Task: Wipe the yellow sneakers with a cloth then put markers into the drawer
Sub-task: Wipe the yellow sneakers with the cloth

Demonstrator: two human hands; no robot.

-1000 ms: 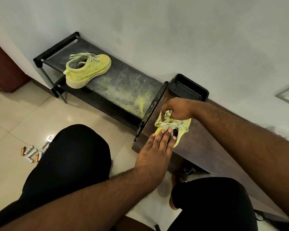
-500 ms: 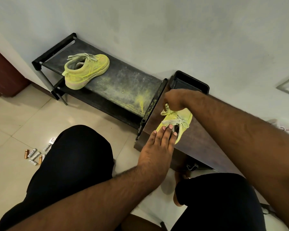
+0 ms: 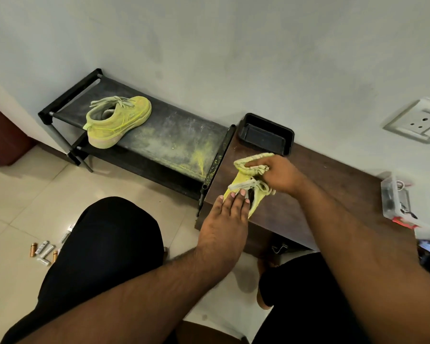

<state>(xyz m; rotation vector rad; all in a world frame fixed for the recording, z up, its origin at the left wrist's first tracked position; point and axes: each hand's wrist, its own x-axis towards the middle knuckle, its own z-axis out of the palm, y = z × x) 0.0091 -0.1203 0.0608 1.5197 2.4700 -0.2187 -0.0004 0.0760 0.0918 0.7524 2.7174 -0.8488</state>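
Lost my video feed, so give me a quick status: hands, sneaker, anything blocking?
Left hand flat on the sneaker on the wooden table. Right hand grips the cloth at its top. Nothing blocking.

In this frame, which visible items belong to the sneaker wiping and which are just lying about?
In use: cloth gripped by right hand; sneaker on the table steadied by left hand; second sneaker on the rack.

Lying about: batteries on the floor; black tray; clear box; wall socket.

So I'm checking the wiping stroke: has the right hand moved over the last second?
Yes. The right hand, gripping the cloth, has shifted up the sneaker toward the black tray, away from the left hand.
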